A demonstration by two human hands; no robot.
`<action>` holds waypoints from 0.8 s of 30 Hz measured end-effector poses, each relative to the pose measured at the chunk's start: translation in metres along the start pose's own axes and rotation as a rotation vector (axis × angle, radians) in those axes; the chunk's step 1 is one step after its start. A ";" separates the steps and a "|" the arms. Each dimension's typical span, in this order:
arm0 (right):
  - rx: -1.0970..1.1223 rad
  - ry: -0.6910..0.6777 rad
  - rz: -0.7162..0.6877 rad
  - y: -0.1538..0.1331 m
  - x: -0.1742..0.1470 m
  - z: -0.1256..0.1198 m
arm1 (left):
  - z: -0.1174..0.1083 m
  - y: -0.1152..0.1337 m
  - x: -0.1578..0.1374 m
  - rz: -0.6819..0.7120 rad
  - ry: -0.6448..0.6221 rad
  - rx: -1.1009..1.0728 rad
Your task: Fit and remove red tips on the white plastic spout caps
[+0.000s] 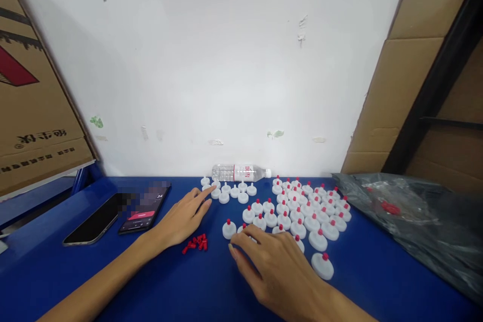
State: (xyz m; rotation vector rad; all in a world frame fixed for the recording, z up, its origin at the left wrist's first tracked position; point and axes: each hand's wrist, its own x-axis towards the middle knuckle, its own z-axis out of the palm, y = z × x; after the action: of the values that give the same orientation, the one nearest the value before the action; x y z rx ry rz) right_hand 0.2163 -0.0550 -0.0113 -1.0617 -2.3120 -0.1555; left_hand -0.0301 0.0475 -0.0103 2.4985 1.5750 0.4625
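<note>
My left hand [184,216] reaches forward with its index finger stretched out and the thumb apart. Its fingertip is at the near edge of a group of white nozzle caps [224,197] with bare spouts; whether it touches one is unclear. My right hand [277,261] hovers low over the table, fingers curved and apart, nothing visible between them. Just beyond its fingers sits a white cap with a red tip [229,230], and another is partly hidden behind them. Many more red-tipped white caps [311,223] spread to the right. Small loose red tips [196,243] lie between my hands.
A clear plastic bottle [243,173] lies on its side against the wall. Two phones, one black [92,224] and one with a lit screen [145,211], rest at left. A grey plastic bag [418,231] covers the right side. Cardboard [392,75] stands behind it.
</note>
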 end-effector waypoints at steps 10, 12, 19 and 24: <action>0.025 0.005 0.003 -0.001 0.000 0.000 | 0.003 -0.004 -0.001 0.022 0.030 0.029; 0.023 0.013 -0.003 -0.001 0.000 0.000 | 0.004 -0.004 0.001 0.014 0.037 0.041; 0.008 0.020 -0.018 -0.003 0.000 0.002 | 0.010 -0.004 0.004 0.004 0.075 0.069; -0.006 0.025 -0.020 -0.002 0.000 0.001 | 0.000 0.000 0.002 0.005 0.120 0.004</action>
State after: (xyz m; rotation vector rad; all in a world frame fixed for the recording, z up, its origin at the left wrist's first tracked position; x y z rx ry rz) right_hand 0.2143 -0.0557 -0.0119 -1.0340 -2.3018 -0.1833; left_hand -0.0291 0.0491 -0.0101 2.5217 1.6127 0.6213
